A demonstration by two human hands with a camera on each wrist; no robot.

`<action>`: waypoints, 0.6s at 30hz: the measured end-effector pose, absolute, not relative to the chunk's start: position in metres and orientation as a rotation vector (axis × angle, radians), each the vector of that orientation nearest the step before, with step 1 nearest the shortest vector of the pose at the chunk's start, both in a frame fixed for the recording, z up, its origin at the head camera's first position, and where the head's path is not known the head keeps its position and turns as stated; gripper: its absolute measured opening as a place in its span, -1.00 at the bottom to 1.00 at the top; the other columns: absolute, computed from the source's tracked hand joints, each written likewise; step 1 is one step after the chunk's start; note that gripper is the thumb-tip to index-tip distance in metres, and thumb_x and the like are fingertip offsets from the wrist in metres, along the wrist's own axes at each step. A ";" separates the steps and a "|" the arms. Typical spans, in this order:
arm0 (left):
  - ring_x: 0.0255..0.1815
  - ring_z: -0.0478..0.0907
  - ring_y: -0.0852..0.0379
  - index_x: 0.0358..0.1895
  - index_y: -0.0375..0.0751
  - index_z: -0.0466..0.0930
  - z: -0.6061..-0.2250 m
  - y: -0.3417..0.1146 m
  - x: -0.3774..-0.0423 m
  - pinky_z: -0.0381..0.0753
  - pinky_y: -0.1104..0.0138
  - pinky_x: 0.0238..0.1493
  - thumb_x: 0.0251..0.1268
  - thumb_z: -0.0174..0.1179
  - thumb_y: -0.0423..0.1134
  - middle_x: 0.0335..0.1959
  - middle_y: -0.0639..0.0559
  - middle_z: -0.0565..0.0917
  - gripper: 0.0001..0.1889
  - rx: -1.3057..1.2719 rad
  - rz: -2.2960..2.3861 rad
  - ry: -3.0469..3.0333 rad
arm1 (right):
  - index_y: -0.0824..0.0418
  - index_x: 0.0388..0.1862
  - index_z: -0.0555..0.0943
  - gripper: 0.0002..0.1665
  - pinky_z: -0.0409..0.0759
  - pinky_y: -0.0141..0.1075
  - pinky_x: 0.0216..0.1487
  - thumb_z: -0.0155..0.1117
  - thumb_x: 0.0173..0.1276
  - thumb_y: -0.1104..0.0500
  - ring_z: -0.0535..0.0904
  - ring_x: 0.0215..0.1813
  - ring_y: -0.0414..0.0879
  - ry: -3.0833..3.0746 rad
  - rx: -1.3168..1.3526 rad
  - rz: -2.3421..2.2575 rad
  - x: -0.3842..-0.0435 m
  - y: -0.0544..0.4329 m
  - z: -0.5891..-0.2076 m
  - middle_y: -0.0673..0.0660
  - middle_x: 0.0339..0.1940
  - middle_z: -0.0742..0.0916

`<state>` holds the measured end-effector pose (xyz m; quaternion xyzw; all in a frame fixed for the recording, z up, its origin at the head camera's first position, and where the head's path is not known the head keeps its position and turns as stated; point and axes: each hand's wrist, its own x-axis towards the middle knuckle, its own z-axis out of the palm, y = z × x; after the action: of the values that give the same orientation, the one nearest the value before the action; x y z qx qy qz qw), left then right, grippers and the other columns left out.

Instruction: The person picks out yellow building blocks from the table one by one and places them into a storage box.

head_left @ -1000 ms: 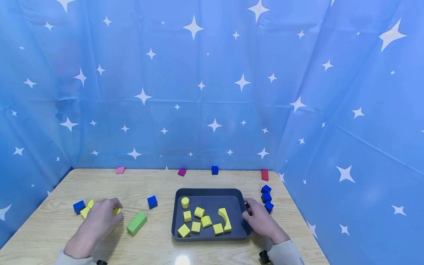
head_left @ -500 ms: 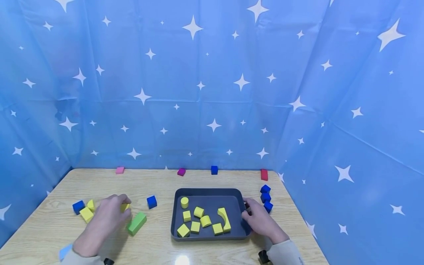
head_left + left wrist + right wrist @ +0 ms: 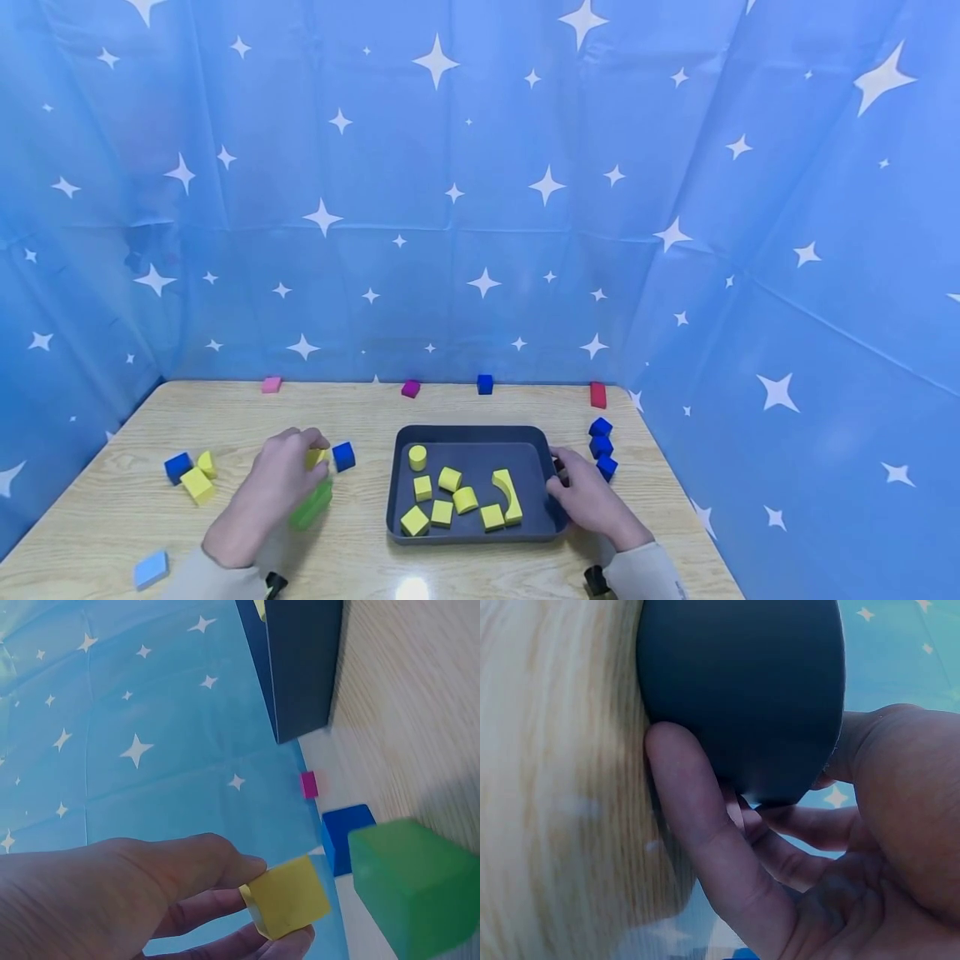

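Note:
My left hand (image 3: pixel 281 475) pinches a yellow cube (image 3: pixel 289 898) between thumb and fingertips. It is above the table, over the far end of a green block (image 3: pixel 309 507) and left of a blue cube (image 3: pixel 343 456). A dark grey tray (image 3: pixel 480 435) lies in the middle of the table, with several yellow blocks in it, among them a cylinder (image 3: pixel 417 457) and an arch piece (image 3: pixel 508 497). At the tray's right side my right hand (image 3: pixel 592 500) grips the rim; in the right wrist view one finger lies along the tray's outer wall (image 3: pixel 742 690).
At left lie a blue cube (image 3: pixel 177 467), a yellow cube (image 3: pixel 198 485) and a yellow rounded piece (image 3: pixel 207 464). A light blue block (image 3: pixel 152 570) sits near the front. Blue cubes (image 3: pixel 602 447) line the right edge. Small pink, magenta, blue and red blocks stand along the back edge.
My left hand has carried the yellow cube rightward, from beside the left pile to over the green block, uncovering the pile and the light blue block. The right hand and tray have stayed put.

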<state>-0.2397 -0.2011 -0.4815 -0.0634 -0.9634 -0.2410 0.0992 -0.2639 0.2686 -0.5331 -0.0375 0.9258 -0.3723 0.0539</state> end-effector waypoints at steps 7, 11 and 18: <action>-0.20 0.71 0.02 0.07 -0.40 0.87 -0.477 -0.182 -0.243 0.91 0.08 -0.14 0.38 0.58 -0.43 -0.05 -0.29 0.86 -0.75 -0.196 -0.740 -2.860 | 0.37 0.72 0.52 -0.31 0.93 0.10 0.24 0.33 0.68 0.30 0.80 0.21 0.06 2.811 -0.108 -1.133 -0.263 0.270 -0.532 0.29 0.40 0.79; -0.21 0.66 0.04 0.07 -0.37 0.87 -0.473 -0.172 -0.244 0.85 0.14 -0.17 0.38 0.58 -0.42 -0.04 -0.27 0.85 -0.74 -0.195 -0.762 -2.861 | 0.37 0.72 0.51 -0.31 0.93 0.10 0.24 0.33 0.68 0.30 0.80 0.20 0.05 2.813 -0.100 -1.129 -0.263 0.271 -0.530 0.29 0.39 0.79; -0.29 0.58 0.08 0.09 -0.37 0.87 -0.471 -0.162 -0.244 0.61 0.34 -0.37 0.39 0.56 -0.43 -0.05 -0.24 0.83 -0.74 -0.215 -0.785 -2.860 | 0.38 0.72 0.51 -0.30 0.92 0.10 0.24 0.32 0.67 0.30 0.80 0.21 0.06 2.806 -0.109 -1.138 -0.263 0.269 -0.532 0.29 0.40 0.79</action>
<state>-0.2443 -0.1624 -0.4712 -0.0720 -0.9584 -0.2631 0.0841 -0.2630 0.2686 -0.5318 -0.0361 0.9247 -0.3748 0.0556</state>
